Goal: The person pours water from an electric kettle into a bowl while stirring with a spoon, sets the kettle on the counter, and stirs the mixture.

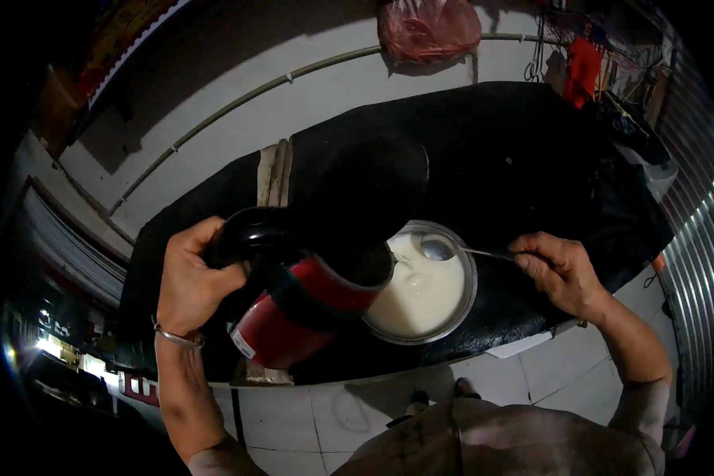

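My left hand [190, 278] is wrapped around the black handle of a red electric kettle [293, 317]. The kettle tilts to the right with its black lid [373, 174] swung up, and its spout is over a metal bowl [471, 295]. Milky white liquid [420, 297] fills much of the bowl, and a thin stream of water seems to fall in beneath the spout. Between the fingers of my right hand [562, 270] is the handle of a metal spoon [438, 248]. The spoon's head is over the liquid near the bowl's upper right rim.
The bowl stands on a table with a black cover [500, 174]. A pink plastic bag [428, 32] and a red cloth [582, 71] hang on the back wall, along which a pipe [230, 107] runs. Corrugated metal [698, 206] stands at the right.
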### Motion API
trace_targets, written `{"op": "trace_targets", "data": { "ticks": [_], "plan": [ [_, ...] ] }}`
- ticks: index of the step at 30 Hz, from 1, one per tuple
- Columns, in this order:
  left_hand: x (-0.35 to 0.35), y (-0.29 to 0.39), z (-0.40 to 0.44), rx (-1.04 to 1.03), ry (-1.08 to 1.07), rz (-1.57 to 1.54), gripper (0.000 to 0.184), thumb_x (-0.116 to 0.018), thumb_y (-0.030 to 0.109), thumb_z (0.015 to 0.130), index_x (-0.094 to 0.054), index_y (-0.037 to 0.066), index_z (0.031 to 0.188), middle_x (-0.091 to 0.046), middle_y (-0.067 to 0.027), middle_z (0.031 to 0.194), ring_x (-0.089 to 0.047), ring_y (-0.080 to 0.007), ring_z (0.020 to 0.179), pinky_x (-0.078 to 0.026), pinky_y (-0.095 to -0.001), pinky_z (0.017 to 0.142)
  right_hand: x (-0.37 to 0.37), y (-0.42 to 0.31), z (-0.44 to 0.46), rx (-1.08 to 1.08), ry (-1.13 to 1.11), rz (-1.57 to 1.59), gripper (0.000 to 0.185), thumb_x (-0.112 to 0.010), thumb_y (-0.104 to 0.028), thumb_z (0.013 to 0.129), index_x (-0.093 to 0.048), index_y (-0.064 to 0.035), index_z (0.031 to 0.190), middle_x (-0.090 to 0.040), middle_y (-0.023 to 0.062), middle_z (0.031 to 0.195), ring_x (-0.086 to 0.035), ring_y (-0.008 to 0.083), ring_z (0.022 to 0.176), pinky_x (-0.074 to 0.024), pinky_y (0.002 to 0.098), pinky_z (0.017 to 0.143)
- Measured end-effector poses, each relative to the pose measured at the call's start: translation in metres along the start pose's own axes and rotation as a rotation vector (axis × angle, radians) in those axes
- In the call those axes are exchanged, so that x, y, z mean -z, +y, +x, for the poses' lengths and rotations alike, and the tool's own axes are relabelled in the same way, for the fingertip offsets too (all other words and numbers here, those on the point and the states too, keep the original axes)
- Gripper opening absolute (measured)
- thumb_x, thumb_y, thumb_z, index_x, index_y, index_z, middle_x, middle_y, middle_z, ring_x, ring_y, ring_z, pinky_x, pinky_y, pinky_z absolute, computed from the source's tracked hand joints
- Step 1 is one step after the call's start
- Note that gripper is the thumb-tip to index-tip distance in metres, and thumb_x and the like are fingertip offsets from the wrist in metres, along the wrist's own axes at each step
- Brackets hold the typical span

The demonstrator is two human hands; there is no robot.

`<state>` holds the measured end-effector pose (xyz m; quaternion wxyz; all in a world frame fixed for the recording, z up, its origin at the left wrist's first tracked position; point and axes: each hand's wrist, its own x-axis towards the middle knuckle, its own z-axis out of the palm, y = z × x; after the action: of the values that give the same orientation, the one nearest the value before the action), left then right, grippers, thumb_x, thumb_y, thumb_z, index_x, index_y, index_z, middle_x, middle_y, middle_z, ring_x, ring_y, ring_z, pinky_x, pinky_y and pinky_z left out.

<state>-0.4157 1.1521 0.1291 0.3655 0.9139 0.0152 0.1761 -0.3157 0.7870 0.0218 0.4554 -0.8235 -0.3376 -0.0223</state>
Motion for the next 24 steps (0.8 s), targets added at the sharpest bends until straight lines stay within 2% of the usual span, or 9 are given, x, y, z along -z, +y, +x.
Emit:
{"op": "trace_targets", "data": {
  "ticks": [14,20,24],
  "plan": [
    [0.001,0.000,0.000,-0.029,0.004,0.018,0.014,-0.061,-0.002,0.061,-0.059,0.004,0.074,-0.046,0.0075,0.061,-0.039,-0.0015,0.057,-0.031,-0.0179,0.053,-0.003,-0.001,0.002,0.000,0.015,-0.014,0.015,-0.058,-0.009,0.085,-0.059,-0.0002,0.097,-0.056,0.0080,0.070,-0.051,0.0117,0.061,-0.0425,0.0247,0.054],
    [0.002,-0.001,-0.001,-0.025,0.022,-0.046,0.015,-0.060,-0.002,0.061,-0.059,0.004,0.075,-0.047,0.0076,0.062,-0.040,-0.0010,0.057,-0.032,-0.0172,0.053,-0.008,0.003,0.007,0.124,0.039,-0.089,0.013,-0.058,-0.006,0.084,-0.059,-0.0003,0.095,-0.055,0.0103,0.069,-0.051,0.0136,0.058,-0.0411,0.0259,0.051],
    [0.005,-0.005,-0.003,-0.022,0.017,-0.057,0.016,-0.060,-0.002,0.062,-0.059,0.004,0.076,-0.047,0.0077,0.062,-0.040,-0.0011,0.057,-0.032,-0.0171,0.053,-0.011,0.002,0.011,0.122,0.021,-0.146,0.013,-0.059,-0.004,0.082,-0.059,-0.0003,0.094,-0.059,0.0140,0.074,-0.057,0.0203,0.061,-0.0449,0.0280,0.054]
  ]
}}
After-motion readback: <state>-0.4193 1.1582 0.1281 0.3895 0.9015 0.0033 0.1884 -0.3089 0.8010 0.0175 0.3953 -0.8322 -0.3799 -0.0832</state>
